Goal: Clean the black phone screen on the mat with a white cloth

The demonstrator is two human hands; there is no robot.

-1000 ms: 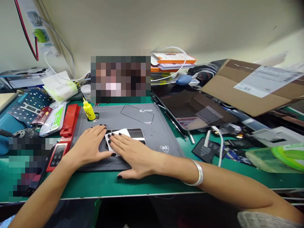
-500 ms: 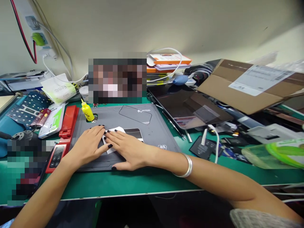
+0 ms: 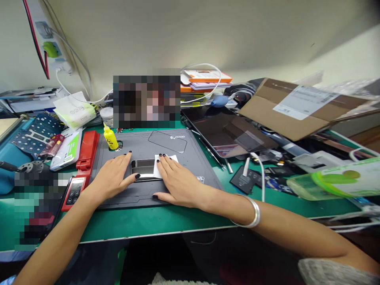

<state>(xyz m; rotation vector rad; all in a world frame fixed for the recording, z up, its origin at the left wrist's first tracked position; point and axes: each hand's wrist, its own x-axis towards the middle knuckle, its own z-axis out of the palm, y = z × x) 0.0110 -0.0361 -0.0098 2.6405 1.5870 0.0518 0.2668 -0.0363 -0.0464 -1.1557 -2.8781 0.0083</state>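
Note:
A glossy, dark phone-sized screen panel [image 3: 141, 169] lies flat on a grey PKTOO repair mat [image 3: 190, 154]. A small white sheet [image 3: 165, 166] covers its right end. My right hand [image 3: 178, 180] rests flat on that sheet, fingertips pressing it, fingers slightly apart. My left hand [image 3: 111, 178] lies flat on the mat to the left, with its thumb and fingertips close to the panel's left edge. Neither hand grips anything.
A yellow glue bottle [image 3: 111, 138] and a red holder [image 3: 87, 150] stand left of the mat. To the right lie a dark tablet [image 3: 228, 132], a black battery [image 3: 245, 179] and a cardboard box [image 3: 285, 111]. Pixelated patches hide parts of the bench.
The white sheet and my right hand have slid right along the panel, uncovering its glossy left part. My left hand has stayed nearly in place.

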